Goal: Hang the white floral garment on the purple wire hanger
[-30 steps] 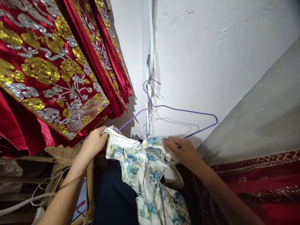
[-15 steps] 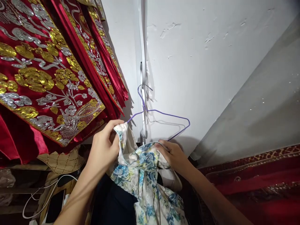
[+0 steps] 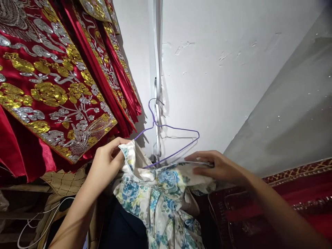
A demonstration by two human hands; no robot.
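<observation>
A white garment with blue and yellow flowers [image 3: 158, 193] hangs between my hands in front of the wall. My left hand [image 3: 106, 162] pinches its upper left edge. My right hand [image 3: 215, 167] grips the upper right edge, fingers closed over the cloth. A purple wire hanger [image 3: 166, 129] is hooked on a white strip on the wall just above; its left end runs into the garment by my left hand, and its lower wire meets the cloth's top edge.
Red satin costumes with gold and silver embroidery [image 3: 52, 86] hang at the upper left. A white wall [image 3: 220, 69] is behind. Red patterned fabric [image 3: 285, 193] lies at the lower right. White cables [image 3: 38, 221] and a woven basket [image 3: 64, 180] sit at the lower left.
My right hand has moved right, drawing the garment's top edge out wider. My left hand has stayed on the left edge by the hanger. The view has shifted slightly.
</observation>
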